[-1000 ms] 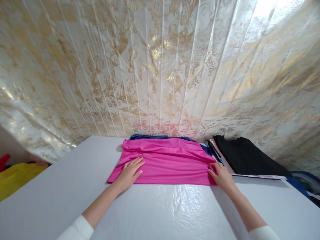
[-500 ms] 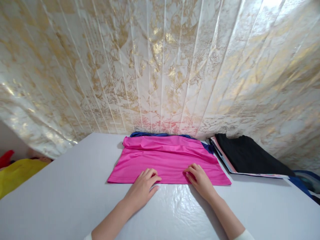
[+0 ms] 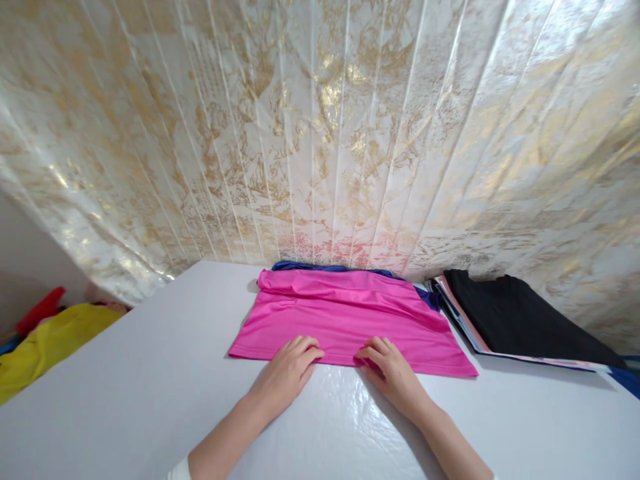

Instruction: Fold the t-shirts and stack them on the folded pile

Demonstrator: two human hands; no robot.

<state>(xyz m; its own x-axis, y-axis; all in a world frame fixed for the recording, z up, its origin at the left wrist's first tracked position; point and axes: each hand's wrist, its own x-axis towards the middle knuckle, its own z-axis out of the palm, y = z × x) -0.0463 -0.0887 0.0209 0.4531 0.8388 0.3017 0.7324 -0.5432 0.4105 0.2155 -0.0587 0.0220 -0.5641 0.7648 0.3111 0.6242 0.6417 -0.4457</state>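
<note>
A pink shirt (image 3: 345, 317) lies spread on the white table, its straight hem toward me and its far part bunched in soft folds. My left hand (image 3: 289, 365) is at the middle of the hem, fingers curled over the edge and thumb drawn in below them. Slightly to the right, my right hand (image 3: 391, 373) has its fingertips bent onto the same hem with the thumb tucked under. Both hands appear to pinch the hem, a short stretch of cloth between them. Behind the shirt, a dark blue cloth (image 3: 335, 267) shows along its far edge.
At the right is a stack of folded clothes with a black shirt (image 3: 520, 320) on top. A yellow cloth (image 3: 60, 340) and a red item (image 3: 40, 311) lie beyond the left edge of the white table (image 3: 150, 387). A gold-patterned curtain (image 3: 320, 133) hangs behind.
Both thumbs have closed in toward the fingers at the hem, and my right hand has shifted slightly left. The view has turned a little left, so things appear farther right.
</note>
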